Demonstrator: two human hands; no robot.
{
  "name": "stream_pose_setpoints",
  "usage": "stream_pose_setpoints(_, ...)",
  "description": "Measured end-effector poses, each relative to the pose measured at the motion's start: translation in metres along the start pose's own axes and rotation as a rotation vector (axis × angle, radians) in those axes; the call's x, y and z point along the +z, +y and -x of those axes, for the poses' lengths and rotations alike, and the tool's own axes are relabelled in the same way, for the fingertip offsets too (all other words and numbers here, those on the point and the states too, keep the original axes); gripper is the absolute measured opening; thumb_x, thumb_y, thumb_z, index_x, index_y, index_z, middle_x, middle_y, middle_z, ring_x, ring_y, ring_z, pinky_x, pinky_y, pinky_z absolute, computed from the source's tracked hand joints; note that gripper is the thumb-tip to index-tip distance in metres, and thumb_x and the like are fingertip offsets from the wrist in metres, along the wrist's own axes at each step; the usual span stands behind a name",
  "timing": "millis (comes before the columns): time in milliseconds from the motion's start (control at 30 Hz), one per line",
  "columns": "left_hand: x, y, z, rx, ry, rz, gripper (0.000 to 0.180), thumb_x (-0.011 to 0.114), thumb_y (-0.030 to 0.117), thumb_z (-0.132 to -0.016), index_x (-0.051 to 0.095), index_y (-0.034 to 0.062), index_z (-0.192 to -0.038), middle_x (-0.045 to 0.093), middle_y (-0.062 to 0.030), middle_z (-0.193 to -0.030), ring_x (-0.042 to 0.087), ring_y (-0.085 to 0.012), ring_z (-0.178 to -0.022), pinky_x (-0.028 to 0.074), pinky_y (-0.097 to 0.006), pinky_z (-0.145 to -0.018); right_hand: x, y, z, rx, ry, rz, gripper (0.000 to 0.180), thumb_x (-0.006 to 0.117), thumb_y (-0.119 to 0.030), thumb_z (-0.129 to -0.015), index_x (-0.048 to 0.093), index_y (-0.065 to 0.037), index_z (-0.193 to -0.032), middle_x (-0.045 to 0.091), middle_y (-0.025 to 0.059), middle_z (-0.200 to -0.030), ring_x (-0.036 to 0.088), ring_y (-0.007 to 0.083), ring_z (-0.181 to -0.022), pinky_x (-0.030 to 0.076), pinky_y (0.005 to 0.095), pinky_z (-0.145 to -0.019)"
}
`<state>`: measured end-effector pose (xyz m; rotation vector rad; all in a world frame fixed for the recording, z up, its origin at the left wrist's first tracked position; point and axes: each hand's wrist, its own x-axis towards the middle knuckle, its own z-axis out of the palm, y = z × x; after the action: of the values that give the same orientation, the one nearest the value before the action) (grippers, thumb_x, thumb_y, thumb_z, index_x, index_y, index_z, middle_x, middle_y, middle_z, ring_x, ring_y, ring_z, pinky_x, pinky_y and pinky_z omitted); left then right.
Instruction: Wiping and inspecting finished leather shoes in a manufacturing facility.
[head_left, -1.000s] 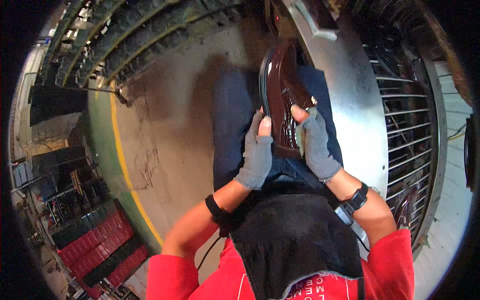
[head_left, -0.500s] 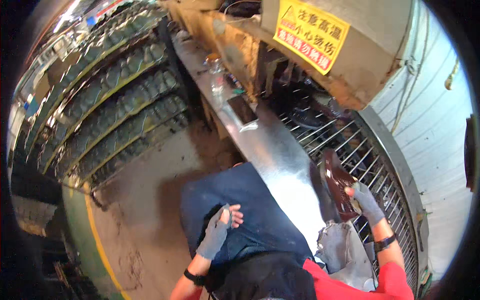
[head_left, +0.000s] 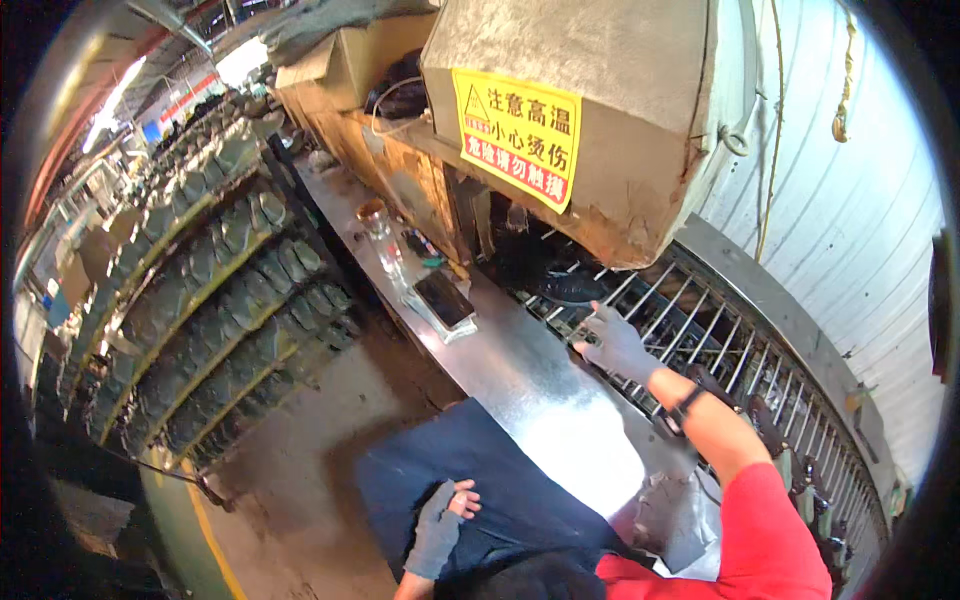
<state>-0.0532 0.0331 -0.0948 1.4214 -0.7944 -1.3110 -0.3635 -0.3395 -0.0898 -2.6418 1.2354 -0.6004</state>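
My right hand (head_left: 618,345), in a grey fingerless glove, reaches forward over a rack of metal bars (head_left: 690,305). Its thumb and fingers are spread, with nothing seen between them. Just beyond the fingertips a black shoe (head_left: 572,288) lies at the mouth of a box-like housing (head_left: 600,120). My left hand (head_left: 440,525), gloved the same way, rests on the dark blue cloth (head_left: 450,450) over my lap, fingers loosely bent and empty. Dark brown shoes (head_left: 762,418) sit on the bars beside my right forearm, which partly hides them.
A metal ledge (head_left: 530,365) runs along the rack, bearing a phone (head_left: 443,300) and a clear bottle (head_left: 390,262). A yellow warning sign (head_left: 517,135) is fixed to the housing. Left stands a tiered rack (head_left: 200,300) full of grey foot-shaped pieces.
My right hand has let go of the glossy brown shoe and moved forward along the bars toward the housing. The view has shifted; my left hand stays on my lap.
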Motion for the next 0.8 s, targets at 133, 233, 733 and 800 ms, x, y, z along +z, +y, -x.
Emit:
stream_pose_setpoints(133, -0.003, -0.002, 0.010, -0.022, 0.021, 0.033, 0.035, 0.052, 0.022, -0.112, 0.063, 0.0004, -0.136, 0.071, -0.0104, -0.110, 0.068, -0.0154, -0.097, 0.055, -0.029, -0.086, 0.051, 0.014, -0.055, 0.048, -0.041, 0.126, 0.053, 0.072, -0.046, -0.090, 0.073, -0.006, -0.125, 0.048, 0.0312, -0.153, 0.046, 0.0482, -0.140, 0.040, 0.0516, -0.117)
stream_pose_setpoints(233, -0.011, -0.026, 0.016, -0.002, -0.018, 0.044, 0.037, 0.050, 0.021, -0.112, 0.059, 0.0008, -0.142, 0.070, -0.0102, -0.116, 0.067, -0.0155, -0.099, 0.055, -0.030, -0.090, 0.049, 0.010, -0.062, 0.146, -0.099, -0.009, 0.053, 0.073, -0.041, -0.091, 0.070, -0.006, -0.130, 0.066, 0.0272, -0.129, 0.061, 0.0443, -0.123, 0.050, 0.0486, -0.105)
stream_pose_setpoints(733, 0.076, 0.034, -0.022, 0.091, -0.406, 0.282, 0.062, 0.063, 0.026, -0.107, 0.037, 0.0021, -0.158, 0.061, -0.0137, -0.139, 0.061, -0.0199, -0.125, 0.052, -0.035, -0.106, -0.137, -0.174, -0.022, 0.592, -0.632, -1.090, 0.072, 0.052, -0.065, -0.103, 0.068, 0.004, -0.114, 0.074, 0.0166, -0.075, 0.073, 0.0243, -0.062, 0.059, 0.0341, -0.063)
stream_pose_setpoints(800, 0.085, 0.073, -0.007, 0.134, -0.400, 0.033, 0.054, 0.066, 0.027, -0.105, 0.047, 0.0037, -0.150, 0.065, -0.0070, -0.130, 0.063, -0.0136, -0.114, 0.054, -0.030, -0.098, -0.117, -0.165, -0.020, 0.432, -0.653, -1.044, 0.068, 0.055, -0.060, -0.104, 0.065, 0.004, -0.125, 0.076, 0.0151, -0.085, 0.075, 0.0223, -0.070, 0.059, 0.0323, -0.067)
